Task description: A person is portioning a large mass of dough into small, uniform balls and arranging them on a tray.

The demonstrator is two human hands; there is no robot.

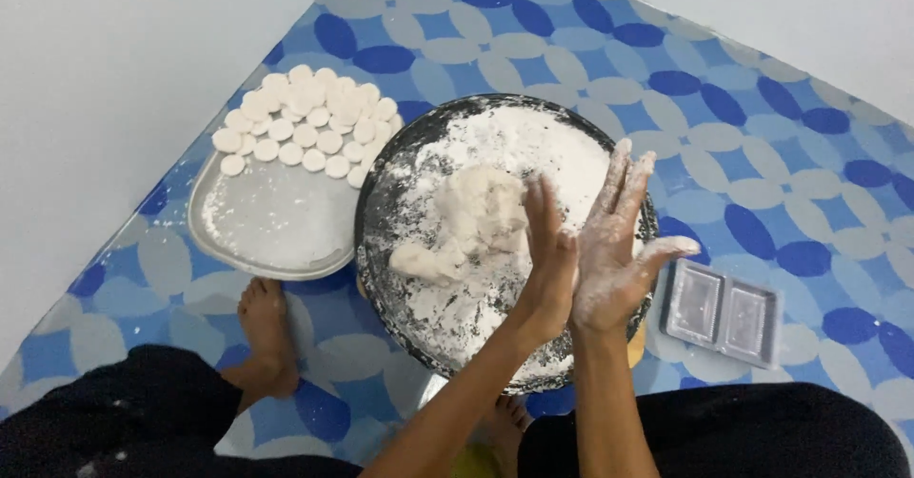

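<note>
Two hands, left hand [547, 268] and right hand [619, 245], press palm to palm over the black pan [400, 169], fingers extended, holding nothing visible. Dough lump [476, 216] sits mid-pan (floured palms risk scattering flour onto floor [762, 135]).

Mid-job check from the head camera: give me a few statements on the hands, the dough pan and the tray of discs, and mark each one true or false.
1. The left hand and right hand are pressed together, palm to palm, above the dark round pan. True.
2. The dough lump lies on the patterned floor mat. False: it lies in the floured pan.
3. The white discs fill the metal tray completely. False: they cover only its far part; the near part is bare.
4. A clear two-compartment container sits on the floor mat right of the pan. True.
5. The right hand is clean. False: it is dusted with flour.
</note>
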